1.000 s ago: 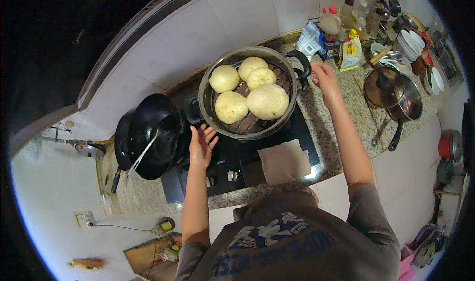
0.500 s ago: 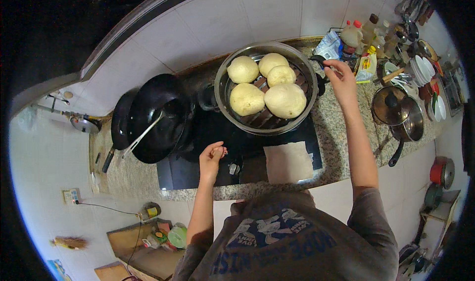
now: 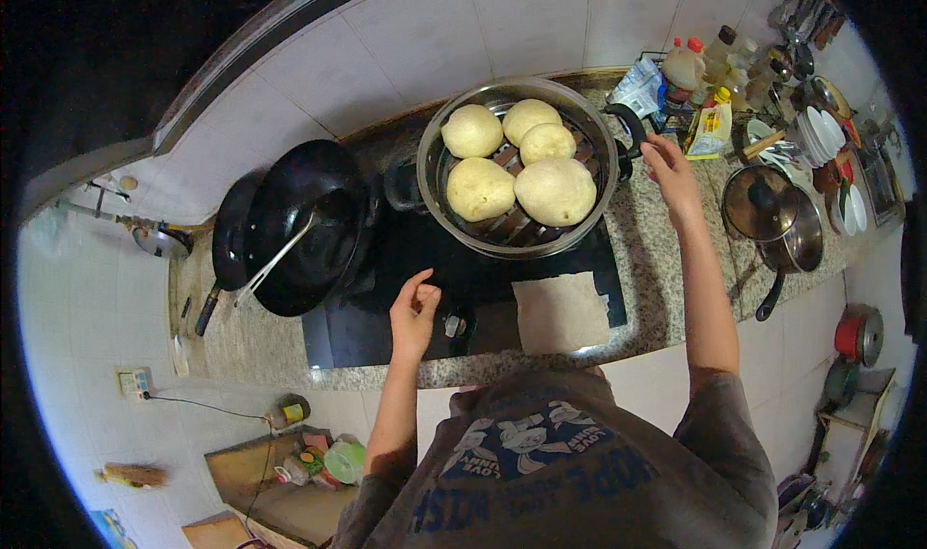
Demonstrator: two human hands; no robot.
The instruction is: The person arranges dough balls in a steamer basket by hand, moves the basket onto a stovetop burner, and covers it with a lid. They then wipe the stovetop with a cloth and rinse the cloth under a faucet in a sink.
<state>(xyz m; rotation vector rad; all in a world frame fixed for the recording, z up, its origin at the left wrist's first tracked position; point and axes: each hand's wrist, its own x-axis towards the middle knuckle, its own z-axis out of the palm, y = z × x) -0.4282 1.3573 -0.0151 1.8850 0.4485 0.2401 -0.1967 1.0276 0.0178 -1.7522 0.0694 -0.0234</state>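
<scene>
A steel steamer pot [image 3: 555, 250] stands on the black cooktop [image 3: 483, 288] with several pale steamed buns [image 3: 555, 192] on its dark slatted rack. My right hand [image 3: 673, 180] is beside the pot's black right handle [image 3: 630, 129]. Its fingers are loosely bent, the tips close to the handle; whether they touch it I cannot tell. My left hand [image 3: 413, 325] hovers over the front of the cooktop, thumb and fingers apart, holding nothing. Near it is a pale knob [image 3: 454, 326]. A beige cloth [image 3: 560, 314] lies flat between my hands, at the cooktop's front right.
A black wok [image 3: 294, 201] holding a long-handled ladle [image 3: 275, 261] stands left, overlapping a black pan [image 3: 232, 240]. Bottles [image 3: 686, 69], bags, stacked white bowls [image 3: 819, 136] and a glass-lidded saucepan [image 3: 800, 235] crowd the right counter. The tiled wall [image 3: 435, 42] rises behind.
My right hand has moved down and slightly right from the pot's handle, which shows more fully. The thumb and fingers of my left hand have spread a little. The buns lie as before.
</scene>
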